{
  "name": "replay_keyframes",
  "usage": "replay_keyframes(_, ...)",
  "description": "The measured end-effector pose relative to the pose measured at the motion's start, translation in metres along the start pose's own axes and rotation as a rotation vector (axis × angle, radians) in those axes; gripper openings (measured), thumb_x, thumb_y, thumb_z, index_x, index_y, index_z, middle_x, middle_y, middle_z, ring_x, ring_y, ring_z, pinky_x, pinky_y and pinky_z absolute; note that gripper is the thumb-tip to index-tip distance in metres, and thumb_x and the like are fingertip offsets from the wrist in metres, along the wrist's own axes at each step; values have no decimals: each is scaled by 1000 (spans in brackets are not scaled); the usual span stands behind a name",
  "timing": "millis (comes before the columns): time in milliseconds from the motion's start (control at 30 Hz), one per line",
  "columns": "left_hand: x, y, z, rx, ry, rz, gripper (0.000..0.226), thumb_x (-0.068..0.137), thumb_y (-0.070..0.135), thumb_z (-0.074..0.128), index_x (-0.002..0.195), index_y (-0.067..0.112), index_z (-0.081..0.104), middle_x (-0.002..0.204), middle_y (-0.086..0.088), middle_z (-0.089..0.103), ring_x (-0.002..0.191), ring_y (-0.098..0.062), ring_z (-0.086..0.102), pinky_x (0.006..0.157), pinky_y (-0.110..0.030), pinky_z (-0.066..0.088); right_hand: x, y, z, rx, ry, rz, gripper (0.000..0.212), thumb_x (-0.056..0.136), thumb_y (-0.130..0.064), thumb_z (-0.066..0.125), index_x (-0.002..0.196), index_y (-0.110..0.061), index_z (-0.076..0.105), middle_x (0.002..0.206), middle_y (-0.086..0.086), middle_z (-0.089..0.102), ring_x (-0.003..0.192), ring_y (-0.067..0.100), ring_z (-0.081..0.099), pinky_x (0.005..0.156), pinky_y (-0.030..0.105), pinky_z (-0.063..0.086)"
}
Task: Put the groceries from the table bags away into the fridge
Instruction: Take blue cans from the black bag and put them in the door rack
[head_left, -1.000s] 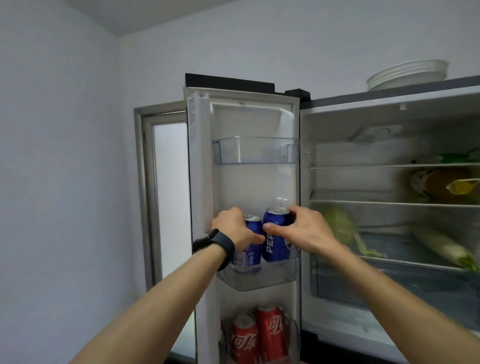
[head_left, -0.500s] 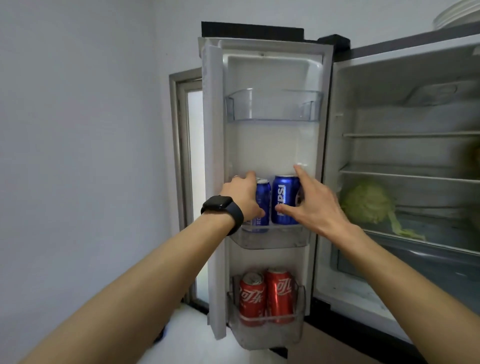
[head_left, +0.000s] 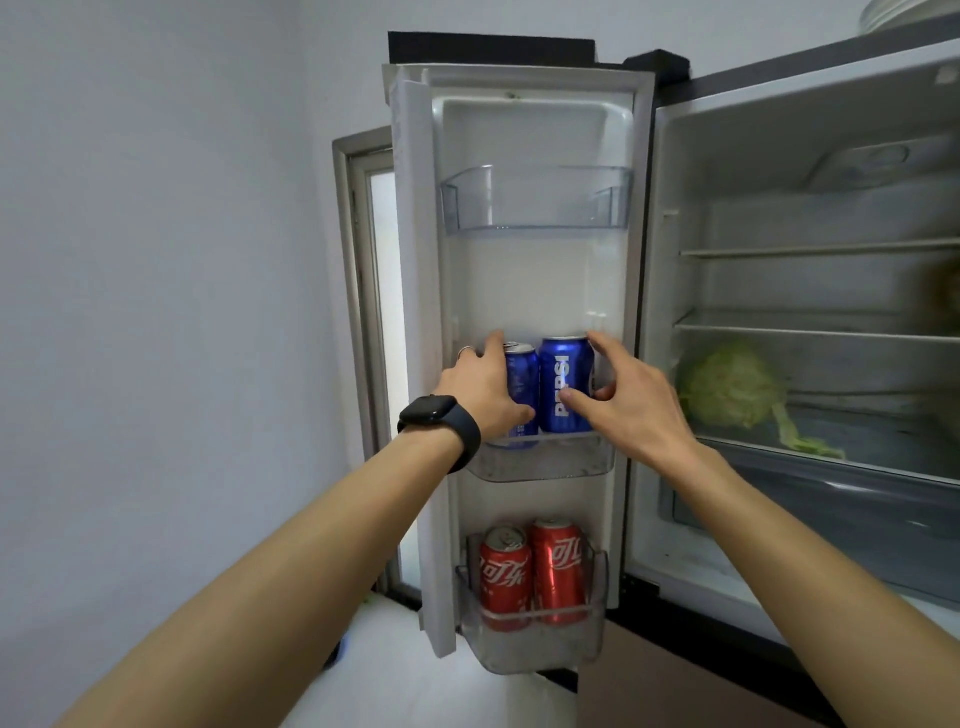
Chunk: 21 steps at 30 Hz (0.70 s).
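The left Pepsi can (head_left: 521, 387) and right Pepsi can (head_left: 563, 374) stand touching in the middle door shelf (head_left: 550, 462), on the fridge's left. The left hand (head_left: 483, 395) wraps one, the right hand (head_left: 634, 405) pinches the other. The rail is low, so a finger snagging on release could tip a can out.

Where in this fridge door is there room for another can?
The top door bin is bare across its full width. The middle door bin is crowded: the left hand grips the left blue can, the right hand the right blue can. The bottom door bin is nearly filled by two red cans. Inside, the shelf right of the cabbage is bare.
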<state>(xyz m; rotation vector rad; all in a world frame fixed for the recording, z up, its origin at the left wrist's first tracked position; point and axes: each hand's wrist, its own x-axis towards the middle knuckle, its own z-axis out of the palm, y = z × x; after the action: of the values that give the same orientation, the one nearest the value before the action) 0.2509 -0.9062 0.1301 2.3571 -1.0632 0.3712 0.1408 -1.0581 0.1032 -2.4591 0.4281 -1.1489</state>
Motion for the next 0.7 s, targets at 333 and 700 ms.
replay_keyframes(333,-28,-24,-15,-15,-5,153,65,88,41,68,142,22,38,129,-5,57,115,-23,58,94,-41,53,-22,-16,5,1,142,28,52,92,-28,65,142,-25,51,132,2,63,108,20,64,93,39,53)
replay_keyframes(700,-182,-155,-38,205,31,159,45,97,47,48,141,34,47,140,8,54,127,-15,48,98,-32,43,-158,-131,90,129,109,-165,31,93,-28,64,124,-29,66,121,-23,57,118,0,48,99,15,32)
